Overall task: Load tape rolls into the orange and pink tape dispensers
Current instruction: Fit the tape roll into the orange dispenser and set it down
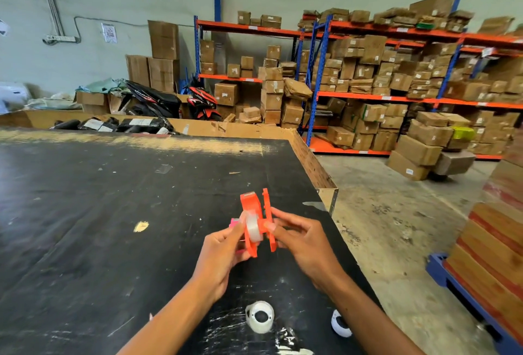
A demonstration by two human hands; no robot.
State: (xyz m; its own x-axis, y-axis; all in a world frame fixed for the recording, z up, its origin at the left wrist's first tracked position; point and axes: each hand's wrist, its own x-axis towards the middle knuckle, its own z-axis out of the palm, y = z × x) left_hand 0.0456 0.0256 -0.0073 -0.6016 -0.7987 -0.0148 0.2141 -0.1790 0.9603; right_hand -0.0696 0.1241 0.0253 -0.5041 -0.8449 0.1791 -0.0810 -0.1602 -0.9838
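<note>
While both hands [223, 252] [302, 241] grasp it, the orange dispenser [256, 221] holds 1 tape roll [252, 228].

Both hands held the orange dispenser [256, 224] above the black table [99, 213]. Left hand [223, 255] gripped the body holding a clear tape roll [252, 228]; right hand [302, 244] pinched the side cover. Pink dispenser [234, 222] partly hidden behind. Two spare rolls [259, 316] [341, 323] lay near the table's front edge.

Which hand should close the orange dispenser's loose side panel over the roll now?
Right. The right hand already pinches the orange side panel beside the tape roll, while the left hand holds the dispenser body, so it probably just presses inward.
</note>
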